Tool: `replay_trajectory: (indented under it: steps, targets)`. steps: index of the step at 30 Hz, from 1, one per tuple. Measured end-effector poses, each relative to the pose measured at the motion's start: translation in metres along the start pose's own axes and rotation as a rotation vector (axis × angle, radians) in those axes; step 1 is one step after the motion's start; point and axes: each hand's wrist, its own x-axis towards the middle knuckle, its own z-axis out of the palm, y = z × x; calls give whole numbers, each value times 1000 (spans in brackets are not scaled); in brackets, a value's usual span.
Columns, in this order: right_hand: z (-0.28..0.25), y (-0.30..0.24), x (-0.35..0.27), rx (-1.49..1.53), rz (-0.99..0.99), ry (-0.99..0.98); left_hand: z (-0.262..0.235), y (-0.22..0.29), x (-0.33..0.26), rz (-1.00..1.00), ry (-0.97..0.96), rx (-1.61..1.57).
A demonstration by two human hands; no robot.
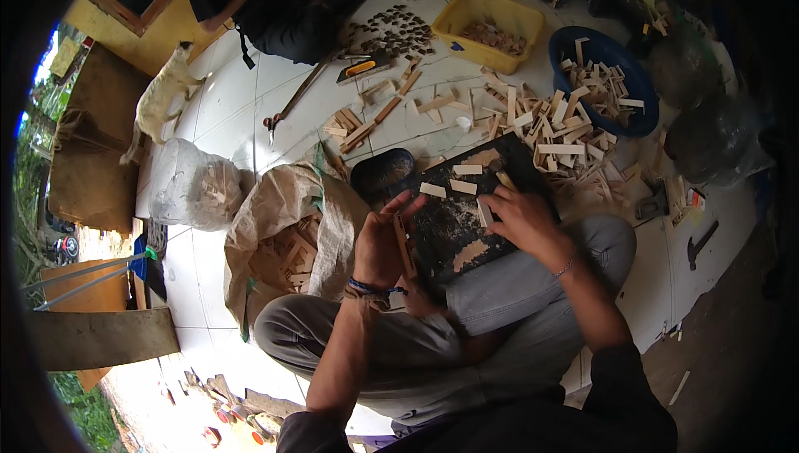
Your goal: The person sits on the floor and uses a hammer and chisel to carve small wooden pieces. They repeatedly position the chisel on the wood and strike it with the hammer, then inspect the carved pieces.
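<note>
My left hand (379, 249) holds a narrow brown wooden piece (405, 247) upright against the palm, with some fingers stretched out past it. Over the black board (433, 232), my right hand (523, 222) pinches a small pale wooden block (485, 212) by its fingertips. Three more pale blocks lie on that board just beyond my hands, among them one flat block (466, 170). Sawdust and tan patches cover parts of the board's surface. Another short wooden piece (504, 179) stands close by the right fingers, and its contact with them is unclear.
A woven sack (241, 237) of wood offcuts stands left; a small dark tray (383, 172) sits beyond. Loose blocks (562, 133) are heaped before a blue basin (645, 124). Farther are a yellow tub (445, 27), a handsaw (364, 67), scissors (270, 124), a cat (158, 99) and another person (291, 24).
</note>
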Motion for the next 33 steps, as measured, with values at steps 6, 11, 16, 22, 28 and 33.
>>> replay_trajectory:
  steps: [6, 11, 16, 22, 28, 33]
  targets:
    - [7, 1, -15, 263, -92, 355, 4, -11, -10, 191, 202, 106]
    - [24, -16, -42, 1127, 233, 71, 24, -40, -22, 300, 283, 130]
    - [37, -41, -66, 1442, 397, 150, 28, -63, -23, 231, 283, 85]
    - [47, -77, -84, 1713, 480, 109, 44, -65, -27, 224, 276, 133]
    - [52, -83, -84, 1681, 538, 131, 44, -67, -27, 209, 330, 188]
    - [44, -69, -80, 1609, 579, 237, 30, -65, -16, 342, 420, 201]
